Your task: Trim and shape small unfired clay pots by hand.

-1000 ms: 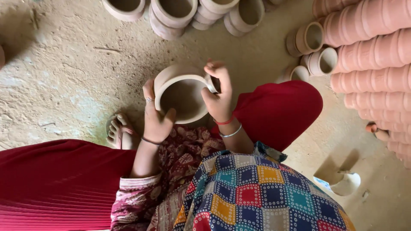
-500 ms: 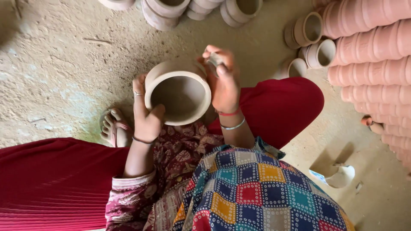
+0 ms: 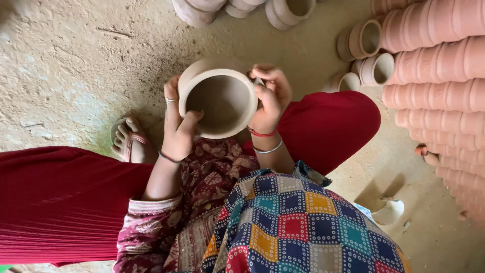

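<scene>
An unfired pale clay pot (image 3: 218,98) is held over my lap, its mouth facing up toward me. My left hand (image 3: 178,125) grips its left wall, thumb hooked inside the rim. My right hand (image 3: 270,96) is pressed against the pot's right rim, fingers curled over a small object that I cannot make out. Both wrists wear bangles. I sit on the dirt floor with red trousers and a patchwork cloth over my lap.
Rows of terracotta pots (image 3: 434,65) lie stacked on their sides at the right. Loose pale pots (image 3: 366,38) lie beside them, more pots (image 3: 202,7) at the top edge. A small white vessel (image 3: 388,211) stands at lower right. My sandalled foot (image 3: 130,140) rests left.
The pot has turned from tilted to mouth-up and sits closer. My right hand slid from the top of the rim down onto its right side.
</scene>
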